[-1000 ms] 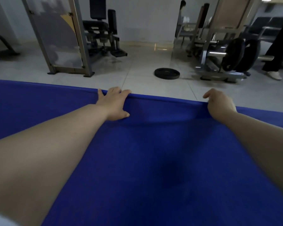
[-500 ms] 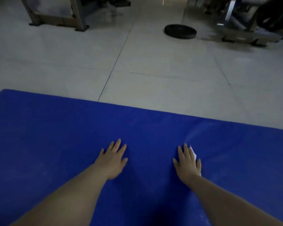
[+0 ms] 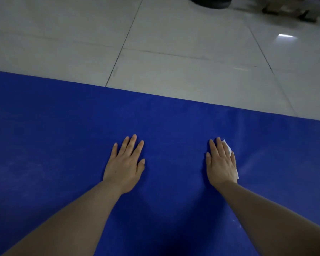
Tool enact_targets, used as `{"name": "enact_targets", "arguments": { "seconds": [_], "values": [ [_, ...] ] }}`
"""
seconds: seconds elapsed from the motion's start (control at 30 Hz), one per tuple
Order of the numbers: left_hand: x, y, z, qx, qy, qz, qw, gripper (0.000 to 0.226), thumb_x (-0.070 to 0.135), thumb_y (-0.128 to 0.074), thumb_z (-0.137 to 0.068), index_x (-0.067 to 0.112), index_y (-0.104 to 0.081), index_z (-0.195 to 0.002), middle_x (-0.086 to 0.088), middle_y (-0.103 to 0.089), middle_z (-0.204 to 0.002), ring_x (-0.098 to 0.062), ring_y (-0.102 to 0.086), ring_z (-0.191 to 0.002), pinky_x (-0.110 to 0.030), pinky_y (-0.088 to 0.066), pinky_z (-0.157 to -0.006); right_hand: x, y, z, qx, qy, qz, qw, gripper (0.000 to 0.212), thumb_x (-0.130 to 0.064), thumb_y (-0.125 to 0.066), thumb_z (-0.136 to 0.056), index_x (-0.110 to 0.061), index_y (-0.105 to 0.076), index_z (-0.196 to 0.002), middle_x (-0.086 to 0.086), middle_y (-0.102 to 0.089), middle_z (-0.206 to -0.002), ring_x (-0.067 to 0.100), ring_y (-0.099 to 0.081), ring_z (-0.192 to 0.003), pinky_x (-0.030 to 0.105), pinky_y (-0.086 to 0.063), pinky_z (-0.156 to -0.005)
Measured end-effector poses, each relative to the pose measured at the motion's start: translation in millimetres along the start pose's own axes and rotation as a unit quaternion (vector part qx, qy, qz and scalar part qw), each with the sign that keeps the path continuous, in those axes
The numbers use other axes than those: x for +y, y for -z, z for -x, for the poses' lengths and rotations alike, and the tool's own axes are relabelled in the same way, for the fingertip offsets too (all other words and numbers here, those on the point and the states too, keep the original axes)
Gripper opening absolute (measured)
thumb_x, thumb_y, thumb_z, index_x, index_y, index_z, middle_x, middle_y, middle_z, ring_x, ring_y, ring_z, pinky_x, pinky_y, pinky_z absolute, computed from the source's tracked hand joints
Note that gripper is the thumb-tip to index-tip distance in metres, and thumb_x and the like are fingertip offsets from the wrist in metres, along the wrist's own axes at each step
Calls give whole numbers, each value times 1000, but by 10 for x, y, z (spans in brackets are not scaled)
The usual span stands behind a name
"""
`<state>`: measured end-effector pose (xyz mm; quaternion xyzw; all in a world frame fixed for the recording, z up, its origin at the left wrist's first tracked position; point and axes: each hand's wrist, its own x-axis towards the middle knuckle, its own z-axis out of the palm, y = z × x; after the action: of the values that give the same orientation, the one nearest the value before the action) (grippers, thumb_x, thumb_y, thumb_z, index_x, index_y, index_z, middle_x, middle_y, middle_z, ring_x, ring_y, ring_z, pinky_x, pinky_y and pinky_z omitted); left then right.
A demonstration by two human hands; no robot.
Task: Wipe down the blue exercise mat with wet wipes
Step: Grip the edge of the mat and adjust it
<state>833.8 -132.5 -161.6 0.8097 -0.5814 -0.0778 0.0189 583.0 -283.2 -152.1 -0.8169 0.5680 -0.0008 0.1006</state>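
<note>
The blue exercise mat (image 3: 63, 135) lies flat on the tiled floor (image 3: 174, 52), one mat filling the near half of the view, its far edge slanting down toward the right. Two hands rest on it, both well inside that far edge. The left hand (image 3: 125, 166) lies palm down on the mat, fingers straight and slightly spread, holding nothing. To its right, well apart from it, the right hand (image 3: 221, 163) also lies flat with straight fingers, pressing one white wet wipe (image 3: 229, 149) against the mat; the wipe shows only as a sliver along the hand's outer side. Beyond the mat, far right, one dark round disc (image 3: 210, 1) lies on the floor.
</note>
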Motion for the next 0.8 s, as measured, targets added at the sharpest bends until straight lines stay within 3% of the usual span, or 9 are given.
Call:
{"name": "enact_targets", "arguments": {
  "seconds": [0.07,0.13,0.23,0.4,0.53,0.6,0.67,0.73,0.8],
  "values": [
    [14,6,28,-2,2,-4,1000,64,50,-2,-92,25,6,-151,4,23,-153,-12,22,-141,-40,11,-115,-26,-2,38,2,-7,-18,1000,50,-28,-19,-103,-19,-12,-152,-2,-2,-160,11,7,-146,31,-1,-119],
    [29,28,43,-11,8,-9,1000,64,50,-2,-93,24,6,-151,2,20,-157,-16,18,-144,-41,9,-116,-21,19,65,2,-20,-56,998,50,-11,-28,-101,-16,-20,-151,-3,-9,-160,11,-1,-147,35,-19,-118],
    [70,78,62,-31,19,-4,999,61,47,-9,-97,22,6,-151,0,17,-158,-18,14,-145,-42,3,-118,29,84,140,25,-91,-151,984,64,11,-38,-89,-20,-37,-145,-11,-23,-156,10,-25,-141,46,-51,-90],
    [116,140,236,-58,22,-4,998,60,44,-16,-100,20,4,-151,-2,15,-159,-18,12,-146,-39,1,-119,29,147,294,107,-187,-238,947,51,9,-37,-91,-15,-51,-134,4,-49,-133,22,-53,-103,39,-47,-77],
    [162,209,484,-57,9,-19,998,57,41,-18,-101,19,-3,-152,-4,9,-160,-19,9,-146,-39,0,-119,36,159,504,45,-153,-207,965,43,-2,-39,-96,-14,-43,-137,7,-50,-128,21,-51,-92,29,-37,-72],
    [213,285,599,-59,-5,-21,998,55,39,-18,-102,20,-7,-152,-5,7,-160,-19,8,-146,-39,1,-119,9,266,595,8,-111,-165,980,25,-23,-36,-101,-14,-53,-118,5,-60,-99,24,-52,-79,31,-36,-63],
    [279,409,686,-57,-21,-28,998,53,37,-18,-102,20,-9,-152,-5,6,-160,-19,7,-147,-37,2,-118,-46,462,694,-18,-72,-117,990,39,-45,-32,-100,-17,-49,-79,-1,-52,-68,23,-47,-61,31,-32,-50],
    [384,604,747,-49,-32,-36,998,52,36,-18,-103,20,-10,-152,-5,6,-160,-19,8,-146,-37,3,-118,-89,718,804,-26,-49,-75,996,49,-55,-33,-96,-18,-40,-65,-2,-49,-60,20,-47,-55,28,-29,-45],
    [537,850,788,-43,-40,-35,998,51,34,-18,-103,20,-10,-152,-5,5,-160,-19,8,-146,-37,4,-117,-134,992,920,-25,-30,-46,998,46,-57,-40,-94,-19,-46,-68,-4,-53,-61,16,-48,-54,25,-30,-44]
  ]
}}
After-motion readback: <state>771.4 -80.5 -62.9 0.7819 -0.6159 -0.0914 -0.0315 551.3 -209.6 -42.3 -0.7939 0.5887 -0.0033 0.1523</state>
